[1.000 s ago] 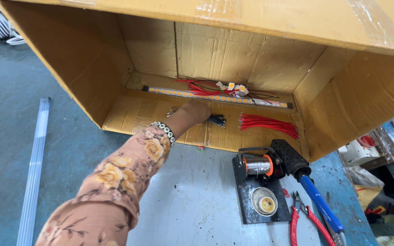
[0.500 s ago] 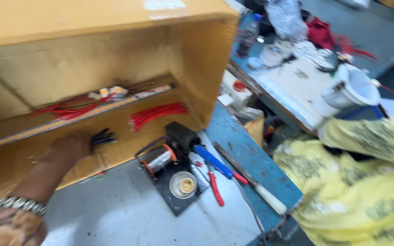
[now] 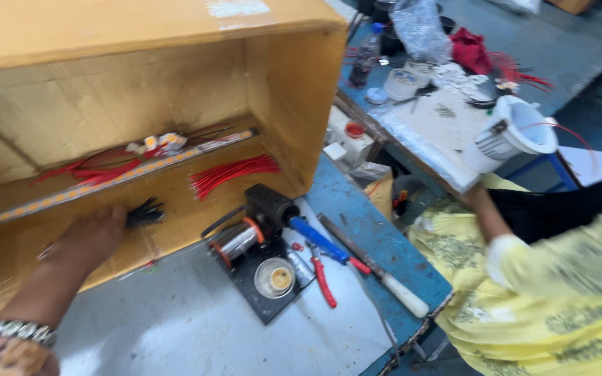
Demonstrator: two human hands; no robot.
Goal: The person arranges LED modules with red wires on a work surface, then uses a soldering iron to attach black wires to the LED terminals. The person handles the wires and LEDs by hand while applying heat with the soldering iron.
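I see a grey worktable [image 3: 175, 327] with a blue edge [image 3: 357, 209]. Beyond it stands a second, cluttered bench [image 3: 447, 118]. The floor [image 3: 559, 42] behind is dull blue-grey. Light is even and fairly bright, with no windows in view.

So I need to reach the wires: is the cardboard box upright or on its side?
On its side. The box opens toward the camera, and the red wires and light strip lie on its lower wall.

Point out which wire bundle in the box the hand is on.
The black bundle, at the fingertips of the left hand on the box floor. The red bundle lies apart, further right; more red wires lie behind the light strip.
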